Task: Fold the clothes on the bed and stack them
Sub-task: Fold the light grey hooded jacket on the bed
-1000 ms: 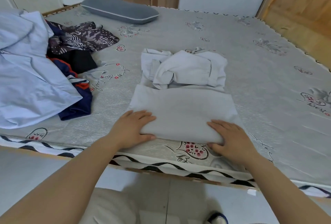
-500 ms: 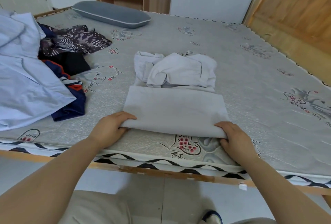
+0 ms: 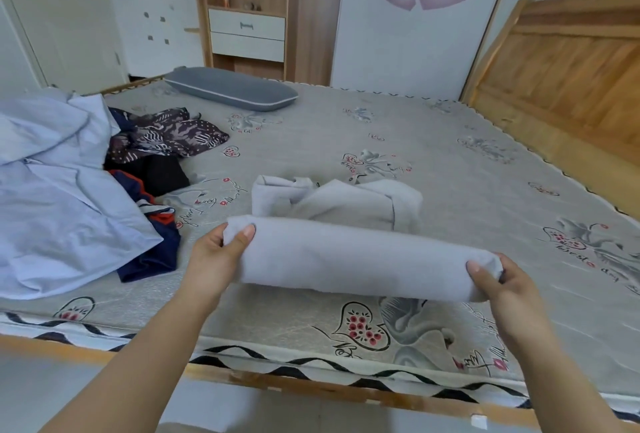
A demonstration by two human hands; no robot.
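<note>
A light grey garment [image 3: 353, 259] lies near the front edge of the bed [image 3: 450, 162], its near part lifted and curved over toward the far part. My left hand [image 3: 218, 256] pinches its left corner, thumb on top. At the right corner my right hand [image 3: 498, 283] grips it the same way. The garment's far part [image 3: 346, 204] is bunched on the mattress behind the fold. A pile of unfolded clothes sits at the left: a pale blue shirt [image 3: 52, 190], a navy and red piece [image 3: 156, 245], a black one [image 3: 162, 173] and a dark patterned one [image 3: 166, 134].
A grey pillow [image 3: 232, 88] lies at the far side of the bed. A wooden headboard [image 3: 568, 76] rises at the right. A wooden shelf unit with drawers [image 3: 246, 17] stands behind the bed. The bed's wooden front rail [image 3: 277, 382] is just below my arms.
Both hands went from pressing flat on the garment's near edge to pinching its corners, then lifted that edge and carried it forward over the rest. The camera tilted up.
</note>
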